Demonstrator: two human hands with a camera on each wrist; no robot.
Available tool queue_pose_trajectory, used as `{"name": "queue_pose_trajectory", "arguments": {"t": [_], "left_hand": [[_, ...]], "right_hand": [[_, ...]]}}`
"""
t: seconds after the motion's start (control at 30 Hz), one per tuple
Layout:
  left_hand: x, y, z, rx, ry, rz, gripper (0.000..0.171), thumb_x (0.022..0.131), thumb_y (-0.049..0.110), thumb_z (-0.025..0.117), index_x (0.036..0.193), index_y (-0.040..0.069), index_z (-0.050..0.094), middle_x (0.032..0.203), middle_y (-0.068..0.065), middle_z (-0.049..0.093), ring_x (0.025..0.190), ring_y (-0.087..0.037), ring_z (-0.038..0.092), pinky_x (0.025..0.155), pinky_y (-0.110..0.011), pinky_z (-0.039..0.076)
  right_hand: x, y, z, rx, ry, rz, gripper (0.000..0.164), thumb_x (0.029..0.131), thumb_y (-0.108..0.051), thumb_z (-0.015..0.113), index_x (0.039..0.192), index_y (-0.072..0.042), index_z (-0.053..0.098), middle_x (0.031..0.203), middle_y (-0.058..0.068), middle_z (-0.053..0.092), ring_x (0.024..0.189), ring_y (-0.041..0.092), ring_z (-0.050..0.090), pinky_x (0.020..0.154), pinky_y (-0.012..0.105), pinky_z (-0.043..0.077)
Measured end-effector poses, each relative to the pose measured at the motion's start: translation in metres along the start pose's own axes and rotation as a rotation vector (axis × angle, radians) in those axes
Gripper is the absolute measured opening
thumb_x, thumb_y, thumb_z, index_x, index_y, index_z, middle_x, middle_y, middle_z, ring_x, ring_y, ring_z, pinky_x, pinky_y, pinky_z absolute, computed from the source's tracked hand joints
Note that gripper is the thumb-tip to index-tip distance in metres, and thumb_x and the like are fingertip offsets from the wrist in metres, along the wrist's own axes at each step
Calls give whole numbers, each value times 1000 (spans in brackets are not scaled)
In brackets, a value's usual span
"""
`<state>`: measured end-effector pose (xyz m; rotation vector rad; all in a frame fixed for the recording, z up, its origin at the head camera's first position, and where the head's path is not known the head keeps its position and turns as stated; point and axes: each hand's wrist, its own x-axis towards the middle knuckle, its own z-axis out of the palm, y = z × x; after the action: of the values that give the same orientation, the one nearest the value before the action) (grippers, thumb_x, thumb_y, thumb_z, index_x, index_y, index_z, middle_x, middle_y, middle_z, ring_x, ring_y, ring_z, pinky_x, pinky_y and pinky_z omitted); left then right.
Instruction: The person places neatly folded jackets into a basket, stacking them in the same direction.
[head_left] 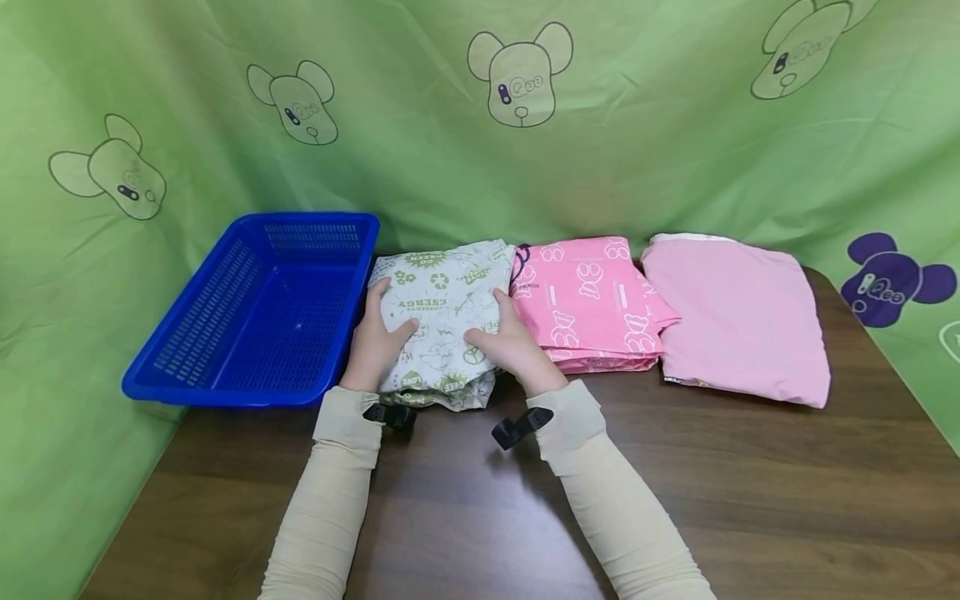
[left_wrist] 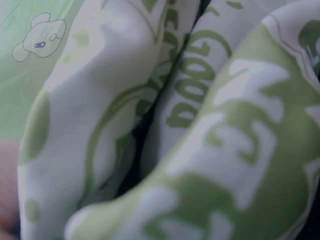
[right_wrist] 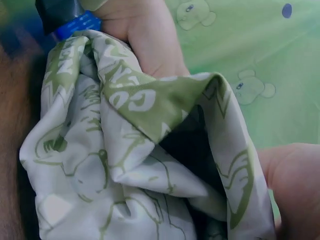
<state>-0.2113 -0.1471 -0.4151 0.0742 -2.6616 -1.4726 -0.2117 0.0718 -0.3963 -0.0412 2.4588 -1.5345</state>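
Observation:
A folded white cloth with green print [head_left: 442, 312] lies between my two hands in the head view, beside the blue basket. My left hand [head_left: 375, 337] grips its left side, thumb on top. From the right, my right hand [head_left: 513, 340] holds the opposite side with its thumb also on top. Most of the other fingers are hidden by the fabric. Close up in the right wrist view, the printed cloth [right_wrist: 135, 165] shows loose, gaping folds at its near edge. Lettered layers of the same cloth [left_wrist: 225, 145] fill most of the left wrist view.
An open blue plastic basket [head_left: 251, 396] stands at the left. Right of the printed cloth lie a folded bright pink cloth with white figures [head_left: 588, 292] and a folded pale pink cloth [head_left: 738, 321]. A green curtain [head_left: 420, 125] hangs behind the wooden table [head_left: 480, 517].

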Motion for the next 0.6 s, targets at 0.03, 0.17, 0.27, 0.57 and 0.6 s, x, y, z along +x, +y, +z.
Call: {"name": "queue_pose_trajectory", "arguments": {"t": [0.03, 0.17, 0.27, 0.57, 0.6], "left_hand": [[0, 0, 0, 3, 2, -1, 79, 98, 21, 67, 162, 24, 20, 165, -10, 26, 136, -45, 44, 110, -58, 37], [-1, 1, 0, 5, -3, -7, 80, 99, 21, 67, 162, 24, 19, 166, -10, 26, 122, -47, 56, 103, -58, 43], [-2, 2, 0, 9, -3, -10, 80, 99, 22, 67, 162, 24, 18, 165, -11, 26, 113, -48, 60, 100, -58, 44], [-1, 2, 0, 16, -3, -9, 79, 100, 24, 65, 163, 24, 17, 164, -12, 28, 85, -43, 66, 85, -55, 49], [-1, 1, 0, 14, -2, -11, 79, 100, 24, 65, 163, 24, 17, 164, -12, 28, 86, -43, 66, 85, -55, 49]], "right_hand": [[-1, -1, 1, -12, 1, 1, 94, 90, -23, 65, 163, -13, 7, 168, 18, 12, 151, 36, 19, 122, 49, 20], [-3, -3, 3, -15, 16, 12, 95, 88, -23, 64, 164, -14, 8, 166, 20, 16, 149, 38, 24, 120, 51, 23], [-4, -3, 4, -12, 42, 0, 93, 88, -22, 64, 163, -13, 10, 166, 20, 17, 148, 38, 25, 120, 52, 24], [4, 6, 12, 52, 187, -42, 79, 89, -21, 65, 159, -15, 28, 162, 17, 31, 147, 35, 31, 119, 52, 25], [4, 8, 13, 65, 201, -53, 79, 89, -21, 66, 158, -15, 30, 162, 16, 31, 147, 35, 31, 119, 52, 25]]}}
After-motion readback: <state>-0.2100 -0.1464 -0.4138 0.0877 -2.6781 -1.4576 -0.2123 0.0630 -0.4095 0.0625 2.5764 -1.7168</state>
